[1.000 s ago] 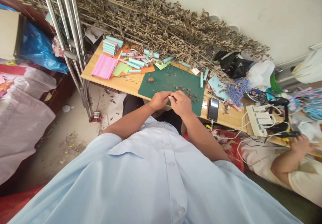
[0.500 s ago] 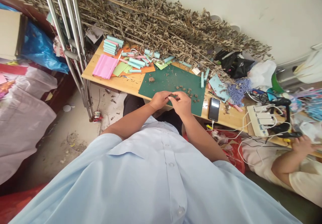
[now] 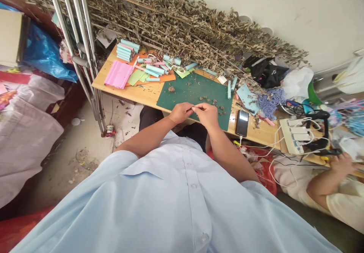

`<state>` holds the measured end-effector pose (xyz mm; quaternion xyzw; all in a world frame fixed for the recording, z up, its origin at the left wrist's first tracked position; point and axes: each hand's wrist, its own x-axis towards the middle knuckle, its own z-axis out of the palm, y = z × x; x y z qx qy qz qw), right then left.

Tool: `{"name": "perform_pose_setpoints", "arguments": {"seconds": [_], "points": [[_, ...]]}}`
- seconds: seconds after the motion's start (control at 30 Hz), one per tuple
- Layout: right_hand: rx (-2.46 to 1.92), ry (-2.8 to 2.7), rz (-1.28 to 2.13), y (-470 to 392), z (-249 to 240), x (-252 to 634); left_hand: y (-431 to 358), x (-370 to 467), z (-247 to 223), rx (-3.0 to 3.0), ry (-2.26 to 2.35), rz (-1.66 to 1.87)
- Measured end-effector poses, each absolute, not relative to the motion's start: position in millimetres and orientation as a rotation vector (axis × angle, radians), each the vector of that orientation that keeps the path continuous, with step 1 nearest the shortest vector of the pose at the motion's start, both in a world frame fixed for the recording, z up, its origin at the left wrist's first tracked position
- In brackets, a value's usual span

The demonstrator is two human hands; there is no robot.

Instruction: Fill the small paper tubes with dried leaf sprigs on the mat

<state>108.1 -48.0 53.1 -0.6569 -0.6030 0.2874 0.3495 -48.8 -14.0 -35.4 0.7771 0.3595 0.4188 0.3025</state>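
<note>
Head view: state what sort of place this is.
Probably a small indoor craft workspace: a wooden table bears a green mat strewn with brown bits and rolled paper tubes, with dried leafy stalks heaped along its far side.

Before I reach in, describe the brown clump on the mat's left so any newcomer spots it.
Find the wooden table edged by dried plants, then its green mat. The brown clump lies on the mat's left part. It looks larger than the other clumps, which are scattered to the right.
</note>
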Motion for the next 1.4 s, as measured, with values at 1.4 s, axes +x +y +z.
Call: {"name": "perform_pose_setpoints", "arguments": {"seconds": [1.4], "points": [[-1.561,-2.078,0.252,-51.1,71.3,132.8,-13.7,-49.2,-32.6,2.077,0.968,1.09]]}}
